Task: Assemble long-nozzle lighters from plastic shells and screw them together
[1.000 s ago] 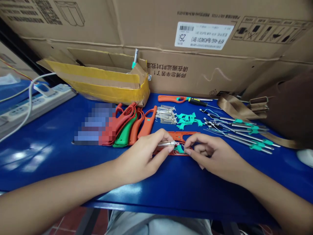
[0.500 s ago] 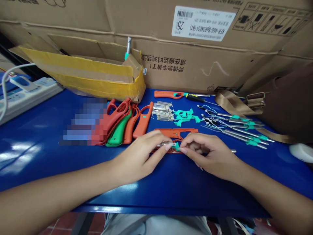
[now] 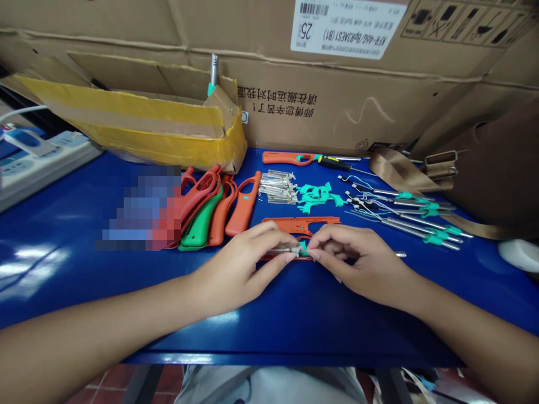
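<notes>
My left hand (image 3: 242, 264) pinches a small clear tube (image 3: 286, 248) between thumb and forefinger. My right hand (image 3: 357, 261) pinches a small teal plastic piece (image 3: 304, 251) and holds it against the tube's end. A thin metal rod (image 3: 400, 254) sticks out to the right behind my right hand. Both hands work just above an open orange handle shell (image 3: 301, 225) that lies flat on the blue table (image 3: 273, 314).
Orange and green handle shells (image 3: 219, 207) lie left of the work spot. Behind it are a pile of clear tubes (image 3: 278, 187), teal pieces (image 3: 318, 196) and metal rods with teal collars (image 3: 412, 216). A taped cardboard box (image 3: 138, 129) and a large carton (image 3: 337, 84) stand at the back; a power strip (image 3: 37, 163) is far left.
My two hands have come closer together, bringing the teal piece up to the tube's end. The view has shifted a little, so the table's things sit slightly lower left.
</notes>
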Available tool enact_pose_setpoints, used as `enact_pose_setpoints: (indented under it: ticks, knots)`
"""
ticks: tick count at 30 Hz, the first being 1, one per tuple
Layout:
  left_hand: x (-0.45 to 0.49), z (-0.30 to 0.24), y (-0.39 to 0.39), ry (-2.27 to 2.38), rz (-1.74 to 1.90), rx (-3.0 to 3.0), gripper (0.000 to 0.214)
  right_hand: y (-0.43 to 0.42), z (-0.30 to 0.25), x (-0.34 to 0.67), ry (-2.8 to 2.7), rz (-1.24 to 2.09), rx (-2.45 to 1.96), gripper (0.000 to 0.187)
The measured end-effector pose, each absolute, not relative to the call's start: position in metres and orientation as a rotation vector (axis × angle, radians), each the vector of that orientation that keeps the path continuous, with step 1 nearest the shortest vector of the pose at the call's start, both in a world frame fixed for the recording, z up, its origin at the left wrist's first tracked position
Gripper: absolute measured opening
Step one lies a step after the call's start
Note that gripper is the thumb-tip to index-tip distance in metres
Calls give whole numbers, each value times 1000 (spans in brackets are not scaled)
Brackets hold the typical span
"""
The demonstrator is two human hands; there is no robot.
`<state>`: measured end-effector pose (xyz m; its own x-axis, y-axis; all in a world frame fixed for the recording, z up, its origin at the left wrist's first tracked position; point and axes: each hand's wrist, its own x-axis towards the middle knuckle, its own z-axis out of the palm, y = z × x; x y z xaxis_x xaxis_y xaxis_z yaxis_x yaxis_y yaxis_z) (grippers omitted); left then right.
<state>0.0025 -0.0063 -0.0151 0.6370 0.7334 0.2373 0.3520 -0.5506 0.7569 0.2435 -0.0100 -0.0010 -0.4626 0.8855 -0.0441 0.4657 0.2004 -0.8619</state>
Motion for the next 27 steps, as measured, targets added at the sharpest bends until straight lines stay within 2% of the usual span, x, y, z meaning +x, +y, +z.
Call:
enact_pose_setpoints:
  ticks: [27]
  knots:
    - [4, -13, -7, 860, 710, 2164, 17, -8, -1, 244, -2084, 1126, -1257, 14]
